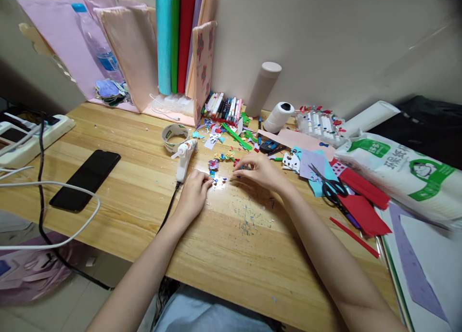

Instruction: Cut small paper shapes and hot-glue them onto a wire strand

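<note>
As my forearms cross the counter [216, 245], the black cord [174, 192] runs close beside my left one; a sideways drag could topple the glue gun [183, 164], at eleven o'clock from my left hand [193, 192]. That hand is loosely closed by the small blue scraps [224, 180]; whether it pinches anything, I can't tell. At three, my right hand [263, 171] is half-curled, its hold unclear. Farther off, around one, lie paper flowers [213, 165]; a brushing knuckle could scatter them.

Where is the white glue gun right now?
In the head view, the white glue gun sits left of centre on the table, just in front of the tape roll and beside the left hand.
</note>
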Motion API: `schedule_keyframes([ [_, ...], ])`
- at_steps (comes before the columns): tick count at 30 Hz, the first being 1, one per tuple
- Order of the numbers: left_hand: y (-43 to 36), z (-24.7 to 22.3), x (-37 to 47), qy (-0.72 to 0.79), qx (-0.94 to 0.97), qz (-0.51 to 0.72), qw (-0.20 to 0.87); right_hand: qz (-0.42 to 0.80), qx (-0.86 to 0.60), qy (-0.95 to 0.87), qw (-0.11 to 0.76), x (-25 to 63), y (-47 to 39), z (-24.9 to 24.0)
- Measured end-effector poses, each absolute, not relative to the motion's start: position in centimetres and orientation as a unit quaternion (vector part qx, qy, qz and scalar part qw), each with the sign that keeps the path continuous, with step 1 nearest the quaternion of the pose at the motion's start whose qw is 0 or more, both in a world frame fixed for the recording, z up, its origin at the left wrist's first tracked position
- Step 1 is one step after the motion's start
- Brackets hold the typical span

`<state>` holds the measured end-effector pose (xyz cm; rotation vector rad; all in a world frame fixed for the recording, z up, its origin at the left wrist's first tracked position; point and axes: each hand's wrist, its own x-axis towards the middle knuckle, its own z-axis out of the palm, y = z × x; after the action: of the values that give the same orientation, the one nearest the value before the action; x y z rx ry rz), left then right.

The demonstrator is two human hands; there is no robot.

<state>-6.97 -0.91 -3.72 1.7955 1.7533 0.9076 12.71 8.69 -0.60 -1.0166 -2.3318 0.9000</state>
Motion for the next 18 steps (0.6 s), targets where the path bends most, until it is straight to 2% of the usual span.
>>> schedule_keyframes([
  [8,-0.9,-3.5,-6.9,0.637,0.652,0.335,0.238,0.317,-0.351,-0.870,0.135,12.1,8.4,-2.0],
  [18,-1.0,-3.5,-7.0,0.639,0.651,0.334,0.236,0.273,-0.323,-0.897,0.127,12.5,8.6,-1.6],
])
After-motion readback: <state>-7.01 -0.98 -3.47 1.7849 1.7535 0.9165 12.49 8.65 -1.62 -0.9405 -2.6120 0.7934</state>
